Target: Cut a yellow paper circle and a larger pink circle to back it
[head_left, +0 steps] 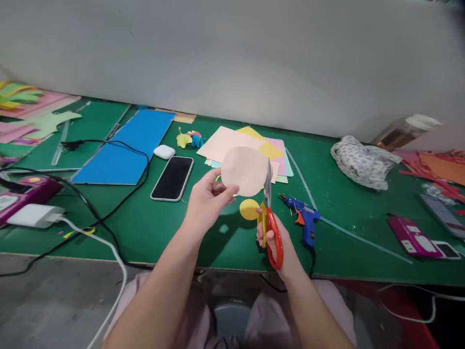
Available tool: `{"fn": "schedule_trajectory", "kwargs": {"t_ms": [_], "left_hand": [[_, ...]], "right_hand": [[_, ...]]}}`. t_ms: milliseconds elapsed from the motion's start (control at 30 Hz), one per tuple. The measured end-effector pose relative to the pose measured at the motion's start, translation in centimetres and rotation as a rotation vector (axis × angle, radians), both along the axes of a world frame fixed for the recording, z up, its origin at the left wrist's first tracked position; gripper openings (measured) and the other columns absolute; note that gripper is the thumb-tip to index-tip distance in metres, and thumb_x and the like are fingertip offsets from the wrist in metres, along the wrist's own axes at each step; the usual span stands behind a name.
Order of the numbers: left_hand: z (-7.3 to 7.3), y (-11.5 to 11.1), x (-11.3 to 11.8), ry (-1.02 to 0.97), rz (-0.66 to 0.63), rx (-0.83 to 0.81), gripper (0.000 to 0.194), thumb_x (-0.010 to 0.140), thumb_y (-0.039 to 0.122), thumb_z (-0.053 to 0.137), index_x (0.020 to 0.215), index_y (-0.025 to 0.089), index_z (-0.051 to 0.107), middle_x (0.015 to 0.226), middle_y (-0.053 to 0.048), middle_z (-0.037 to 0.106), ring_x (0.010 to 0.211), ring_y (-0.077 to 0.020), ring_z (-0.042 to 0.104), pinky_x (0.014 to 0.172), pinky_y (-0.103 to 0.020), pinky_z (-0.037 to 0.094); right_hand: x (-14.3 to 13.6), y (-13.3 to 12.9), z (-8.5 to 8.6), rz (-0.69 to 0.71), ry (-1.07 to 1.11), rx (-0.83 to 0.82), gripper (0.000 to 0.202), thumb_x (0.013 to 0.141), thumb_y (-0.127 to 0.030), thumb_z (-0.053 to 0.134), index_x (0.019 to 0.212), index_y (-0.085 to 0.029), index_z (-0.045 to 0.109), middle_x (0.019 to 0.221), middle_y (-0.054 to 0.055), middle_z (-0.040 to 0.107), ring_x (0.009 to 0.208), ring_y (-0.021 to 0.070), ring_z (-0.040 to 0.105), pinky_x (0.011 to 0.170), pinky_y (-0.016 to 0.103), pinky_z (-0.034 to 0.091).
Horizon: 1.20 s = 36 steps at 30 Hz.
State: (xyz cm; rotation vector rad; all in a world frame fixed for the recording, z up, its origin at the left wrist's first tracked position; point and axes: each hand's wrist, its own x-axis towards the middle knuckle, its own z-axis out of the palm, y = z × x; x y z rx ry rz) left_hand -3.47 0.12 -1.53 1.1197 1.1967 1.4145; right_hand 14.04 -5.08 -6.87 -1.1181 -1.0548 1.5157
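Between thumb and fingers, my left hand [210, 196] pinches a rounded piece of pale peach paper [245, 169] by its lower left edge. My right hand [274, 242] is closed around scissors with red and yellow handles [275, 242], their blades pointing up beside the paper's right edge. Below the held paper, a yellow paper circle [249, 209] lies on the green table [225, 252]. Behind it is a fanned stack of coloured sheets [218, 142].
Right of my right hand lies a blue glue gun [308, 220] with a clear stick. A phone [172, 178], white case [164, 152], blue board [127, 145] and cables lie left. A patterned cloth [363, 162] and purple power strip [414, 237] are right.
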Motion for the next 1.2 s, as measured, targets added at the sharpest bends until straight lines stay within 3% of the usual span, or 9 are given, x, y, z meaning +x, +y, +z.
{"fn": "schedule_trajectory", "kwargs": {"t_ms": [367,900,1200], "left_hand": [[-0.2,0.2,-0.3,0.004,0.016,0.013,0.04,0.067,0.025,0.078,0.104,0.019,0.063,0.066,0.002,0.07,0.056,-0.0113,0.064,0.054,-0.021,0.054],[0.2,0.3,-0.6,-0.047,0.173,0.077,0.044,0.066,0.023,0.078,0.105,0.014,0.061,0.058,0.005,0.065,0.047,-0.0073,0.056,0.052,-0.019,0.051],[0.2,0.1,-0.6,0.038,0.152,0.063,0.037,0.068,0.025,0.077,0.101,0.016,0.063,0.058,0.005,0.064,0.049,-0.0076,0.057,0.052,-0.019,0.051]], "right_hand": [[0.2,0.1,-0.8,-0.019,0.024,0.002,0.054,0.075,-0.06,0.065,0.112,-0.022,0.059,0.06,-0.005,0.046,0.049,0.0102,0.038,0.046,0.025,0.032],[-0.1,0.0,0.2,-0.01,0.024,-0.059,0.042,0.073,-0.047,0.069,0.105,-0.021,0.058,0.058,-0.007,0.045,0.047,0.0093,0.035,0.044,0.023,0.029],[0.3,0.2,-0.3,0.016,0.001,-0.042,0.054,0.074,-0.061,0.063,0.111,-0.022,0.058,0.061,-0.004,0.048,0.05,0.0112,0.036,0.046,0.025,0.027]]}}
